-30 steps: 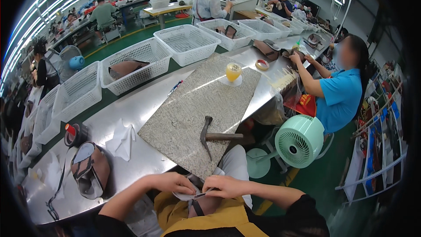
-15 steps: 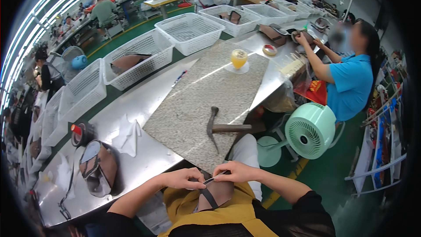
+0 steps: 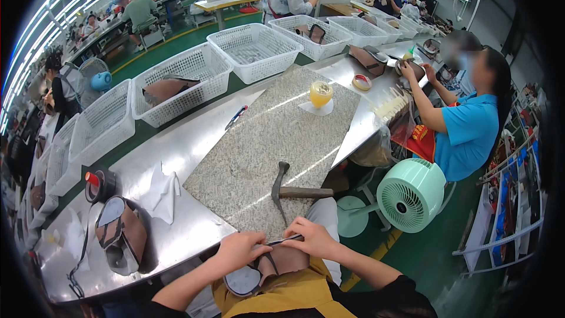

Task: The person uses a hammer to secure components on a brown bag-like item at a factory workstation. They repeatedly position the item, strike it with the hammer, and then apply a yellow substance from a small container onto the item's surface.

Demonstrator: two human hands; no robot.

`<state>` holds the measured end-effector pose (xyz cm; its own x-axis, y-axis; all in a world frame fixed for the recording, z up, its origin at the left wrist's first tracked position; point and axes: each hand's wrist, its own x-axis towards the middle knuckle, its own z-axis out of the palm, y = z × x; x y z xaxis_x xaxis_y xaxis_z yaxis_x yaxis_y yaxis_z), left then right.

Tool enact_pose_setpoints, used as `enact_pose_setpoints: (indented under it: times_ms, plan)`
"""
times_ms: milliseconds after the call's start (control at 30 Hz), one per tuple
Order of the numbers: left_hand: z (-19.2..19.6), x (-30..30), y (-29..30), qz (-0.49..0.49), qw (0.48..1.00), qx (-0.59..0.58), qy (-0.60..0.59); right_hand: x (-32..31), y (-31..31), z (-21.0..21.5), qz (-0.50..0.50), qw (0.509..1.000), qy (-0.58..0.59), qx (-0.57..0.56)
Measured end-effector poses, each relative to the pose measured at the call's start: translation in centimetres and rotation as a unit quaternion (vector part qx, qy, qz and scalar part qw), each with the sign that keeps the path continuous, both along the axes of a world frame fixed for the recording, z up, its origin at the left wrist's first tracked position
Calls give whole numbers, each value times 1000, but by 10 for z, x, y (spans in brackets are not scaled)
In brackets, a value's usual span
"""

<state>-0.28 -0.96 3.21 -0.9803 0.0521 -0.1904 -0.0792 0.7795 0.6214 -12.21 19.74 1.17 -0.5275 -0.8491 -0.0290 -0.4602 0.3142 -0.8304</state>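
Observation:
In my lap lies a brown, bag-like leather piece (image 3: 287, 261) with dark edging and a pale grey oval panel. My left hand (image 3: 242, 249) is closed, its fingers pinching the piece's upper edge at the left. Along the same edge, a short way to the right, my right hand (image 3: 313, 238) pinches the dark trim. The fingertips partly hide the edge between them. Just beyond my hands, a hammer (image 3: 306, 192) with a wooden handle and a curved dark head rests on a speckled stone slab (image 3: 235, 171).
A similar brown piece (image 3: 132, 232) stands on the metal table (image 3: 176, 247) at left, near a tape roll (image 3: 105, 187). An orange-yellow jar (image 3: 321, 94) sits on the slab. White baskets (image 3: 253, 53) line the far edge. A green fan (image 3: 409, 194) and a seated co-worker (image 3: 471, 123) are at right.
The brown piece has been turned in my lap, and its grey oval panel now shows. My left hand has moved left, so the hands are farther apart.

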Motion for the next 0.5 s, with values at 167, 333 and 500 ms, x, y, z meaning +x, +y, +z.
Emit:
enact_pose_setpoints:
  times_ms: [167,333,500]
  plan:
    - [-4,-1,13,73,993,44,79,-11,-1,6,-16,999,-42,-5]
    - [-6,-6,20,85,990,-25,109,-16,-1,10,-17,997,-52,47]
    - [-11,-4,19,39,986,-5,163,-9,3,18,1,989,-120,81]
